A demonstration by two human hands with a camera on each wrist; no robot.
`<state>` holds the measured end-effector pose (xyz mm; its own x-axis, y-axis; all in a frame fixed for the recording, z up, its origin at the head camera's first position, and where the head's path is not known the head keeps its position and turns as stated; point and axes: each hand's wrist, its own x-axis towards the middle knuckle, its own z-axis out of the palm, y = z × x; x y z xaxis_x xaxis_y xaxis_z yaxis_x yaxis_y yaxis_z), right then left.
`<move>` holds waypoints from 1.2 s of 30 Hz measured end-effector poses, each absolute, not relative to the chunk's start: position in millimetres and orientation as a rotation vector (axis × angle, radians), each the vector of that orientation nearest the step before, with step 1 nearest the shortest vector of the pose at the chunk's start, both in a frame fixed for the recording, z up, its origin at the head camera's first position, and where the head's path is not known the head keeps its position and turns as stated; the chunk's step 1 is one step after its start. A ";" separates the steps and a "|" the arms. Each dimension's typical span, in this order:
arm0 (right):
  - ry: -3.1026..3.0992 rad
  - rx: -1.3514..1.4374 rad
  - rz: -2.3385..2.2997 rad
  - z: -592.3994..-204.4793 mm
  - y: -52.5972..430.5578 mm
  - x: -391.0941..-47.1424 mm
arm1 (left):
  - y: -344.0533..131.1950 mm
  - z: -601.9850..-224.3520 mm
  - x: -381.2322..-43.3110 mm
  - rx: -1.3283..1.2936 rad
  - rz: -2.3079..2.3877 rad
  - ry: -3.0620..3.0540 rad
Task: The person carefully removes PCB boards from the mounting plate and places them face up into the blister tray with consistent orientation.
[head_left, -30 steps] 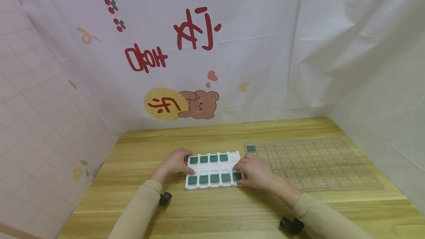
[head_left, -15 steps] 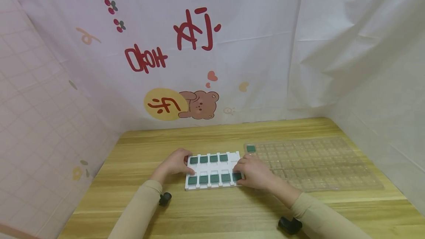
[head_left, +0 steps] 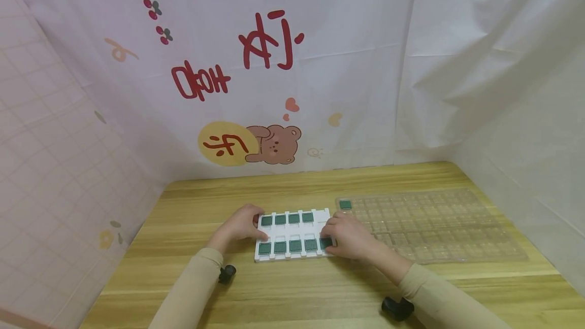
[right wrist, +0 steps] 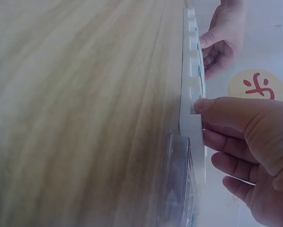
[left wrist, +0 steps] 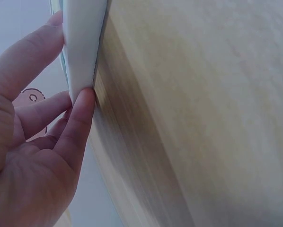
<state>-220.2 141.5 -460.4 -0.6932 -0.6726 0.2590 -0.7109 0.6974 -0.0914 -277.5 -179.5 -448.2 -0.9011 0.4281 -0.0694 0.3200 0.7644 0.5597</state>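
A white slotted tray (head_left: 296, 232) lies on the table with small green circuit boards in two rows. My left hand (head_left: 241, 225) holds its left end, thumb on top. In the left wrist view the fingertips (left wrist: 86, 97) press against the end of the white tray (left wrist: 82, 47). At the near right corner my right hand (head_left: 348, 237) has thumb and forefinger at opposite edges of a green circuit board (head_left: 325, 243) seated in its slot. The far right slot (head_left: 322, 216) holds no board. In the right wrist view the thumb (right wrist: 212, 108) is at the tray's near edge.
Right of the white tray lies a large clear plastic tray (head_left: 434, 227) of many pockets, its near-left part behind my right hand. One green board (head_left: 345, 204) sits in its far left pocket. A printed white curtain (head_left: 347, 65) hangs behind the wooden table (head_left: 292, 293).
Both hands stay at the white tray. My right wrist has shifted very slightly left, and the boards keep their places.
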 end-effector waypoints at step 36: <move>-2.732 1.100 0.282 -455.4 139.4 -220.8 | -182.8 -450.2 -281.1 0.660 0.827 2.754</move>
<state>-220.8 139.4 -455.4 -0.7089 -0.6638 0.2386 -0.6985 0.7076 -0.1070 -281.1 -182.8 -450.2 -0.8825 0.4672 -0.0536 0.3605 0.7452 0.5610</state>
